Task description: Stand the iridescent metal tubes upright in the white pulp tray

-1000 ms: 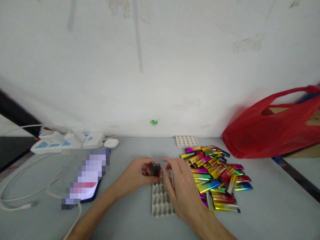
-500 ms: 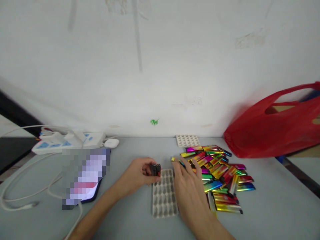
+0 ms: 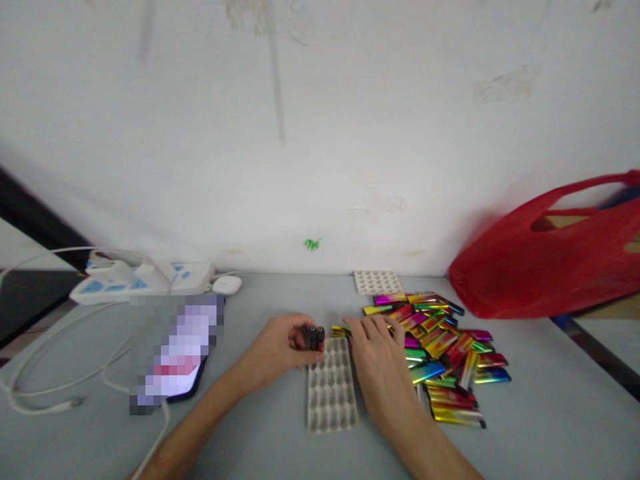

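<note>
My left hand (image 3: 286,347) is closed around several lighters (image 3: 315,337), their black ends facing the camera. It is at the upper left corner of a pale tray (image 3: 333,393) with rows of small compartments. To the right of the tray, my right hand (image 3: 379,353) has its fingers bent over a lighter (image 3: 340,330), whose yellow end sticks out on the left. The fingertips are partly hidden. Beside that hand lies a loose pile of shiny multicoloured lighters (image 3: 443,343).
A second small tray (image 3: 377,282) lies against the wall, near a red bag (image 3: 545,260) at the right. On the left are a phone (image 3: 185,353), a white power strip (image 3: 193,279), a small white case (image 3: 227,285) and white cables (image 3: 60,390).
My right hand has shifted slightly, and the yellow-ended lighter under its fingers now lies flatter and further left. My left hand still holds the lighters. The view has moved a little.
</note>
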`<action>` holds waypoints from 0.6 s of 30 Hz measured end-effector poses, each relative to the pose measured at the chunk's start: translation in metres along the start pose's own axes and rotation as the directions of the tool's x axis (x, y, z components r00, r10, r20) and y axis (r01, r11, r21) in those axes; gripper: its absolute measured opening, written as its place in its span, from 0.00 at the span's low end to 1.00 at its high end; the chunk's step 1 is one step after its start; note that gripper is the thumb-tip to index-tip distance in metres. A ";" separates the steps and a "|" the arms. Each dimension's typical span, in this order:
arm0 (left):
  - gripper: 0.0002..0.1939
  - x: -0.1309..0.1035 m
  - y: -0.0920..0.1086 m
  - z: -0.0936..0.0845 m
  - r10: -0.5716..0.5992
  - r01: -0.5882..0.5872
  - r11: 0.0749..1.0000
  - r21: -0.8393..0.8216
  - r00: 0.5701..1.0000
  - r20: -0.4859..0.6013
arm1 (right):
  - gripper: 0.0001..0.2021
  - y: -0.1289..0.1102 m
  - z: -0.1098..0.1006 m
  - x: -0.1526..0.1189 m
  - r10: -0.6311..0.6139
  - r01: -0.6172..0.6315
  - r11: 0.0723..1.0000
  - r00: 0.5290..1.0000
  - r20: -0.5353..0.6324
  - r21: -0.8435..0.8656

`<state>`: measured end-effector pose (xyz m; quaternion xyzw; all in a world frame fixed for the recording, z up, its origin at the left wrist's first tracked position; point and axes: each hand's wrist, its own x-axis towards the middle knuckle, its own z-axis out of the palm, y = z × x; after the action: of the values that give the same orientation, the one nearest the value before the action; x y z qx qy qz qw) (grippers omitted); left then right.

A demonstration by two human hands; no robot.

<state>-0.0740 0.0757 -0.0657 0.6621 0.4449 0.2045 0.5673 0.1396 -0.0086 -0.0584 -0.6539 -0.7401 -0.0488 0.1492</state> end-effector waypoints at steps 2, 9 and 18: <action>0.19 0.000 -0.001 0.000 0.005 -0.005 1.000 0.004 1.000 -0.003 | 0.13 0.000 0.002 0.000 0.009 -0.009 1.000 1.000 -0.006 0.001; 0.19 0.000 -0.001 0.001 0.014 -0.014 1.000 0.018 1.000 -0.004 | 0.11 0.001 0.008 -0.002 0.023 -0.024 0.999 0.999 -0.023 -0.036; 0.19 0.000 -0.001 0.000 0.040 -0.040 0.998 0.040 0.999 0.000 | 0.09 0.004 -0.002 0.004 0.025 -0.003 0.975 0.995 -0.095 0.223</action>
<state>-0.0745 0.0757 -0.0669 0.6819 0.4359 0.2071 0.5497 0.1430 -0.0052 -0.0556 -0.6351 -0.7283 0.0038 0.2575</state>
